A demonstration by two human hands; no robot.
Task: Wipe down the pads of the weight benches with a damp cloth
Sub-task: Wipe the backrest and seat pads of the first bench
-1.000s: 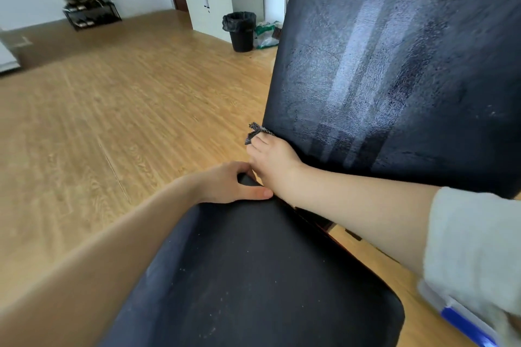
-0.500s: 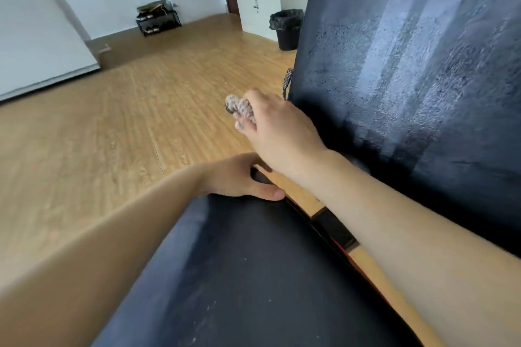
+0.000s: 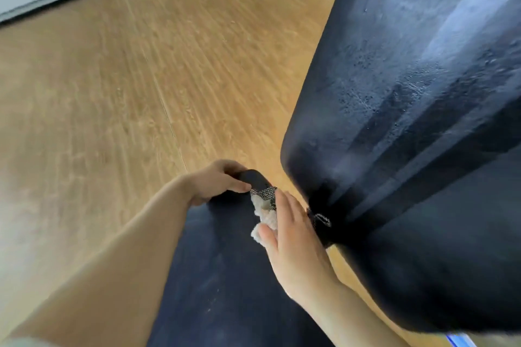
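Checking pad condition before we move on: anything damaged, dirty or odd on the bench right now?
No tears visible. The black seat pad shows pale specks and a dusty haze beside the right hand, which holds the white-and-grey cloth. The upright black back pad carries shiny streaks, perhaps dampness or glare.

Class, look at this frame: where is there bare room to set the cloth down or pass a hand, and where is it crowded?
Free: the seat pad between the two forearms, and the wood floor left of the bench. Crowded: the seat pad's far end, where the left hand grips the tip and the right hand presses the cloth beside the back pad.
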